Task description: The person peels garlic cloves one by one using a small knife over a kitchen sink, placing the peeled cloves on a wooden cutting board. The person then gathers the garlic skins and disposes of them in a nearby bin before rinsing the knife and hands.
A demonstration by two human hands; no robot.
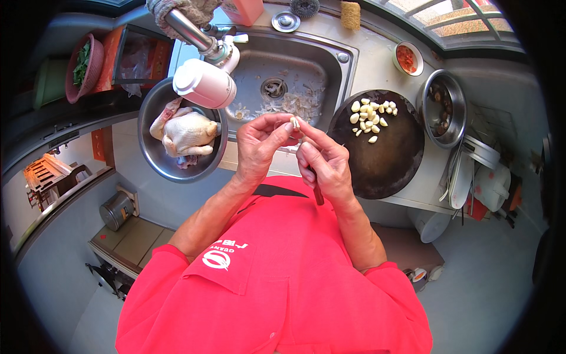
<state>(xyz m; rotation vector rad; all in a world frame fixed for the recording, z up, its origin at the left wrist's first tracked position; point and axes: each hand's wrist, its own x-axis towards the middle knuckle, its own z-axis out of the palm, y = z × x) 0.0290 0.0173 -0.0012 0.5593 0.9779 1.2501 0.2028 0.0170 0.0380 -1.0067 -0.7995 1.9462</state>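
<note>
My left hand (264,140) pinches a garlic clove (294,122) between thumb and fingertips, just over the sink's near edge. Close against it, my right hand (325,161) has its index fingertip at the clove and its other fingers curled around a small knife with a reddish-brown handle (318,194); the blade is hidden. Several peeled garlic cloves (372,116) lie on the far part of a round dark chopping board (380,163), right of the hands. Papery garlic skins (296,102) are scattered in the steel sink (261,62) around its drain.
A whole plucked chicken (188,132) rests in a steel bowl (152,159) at the left, beneath a white-and-pink tap unit (205,84). Right of the board stand a steel bowl with dark pieces in water (442,108) and a small bowl of chopped red food (407,59).
</note>
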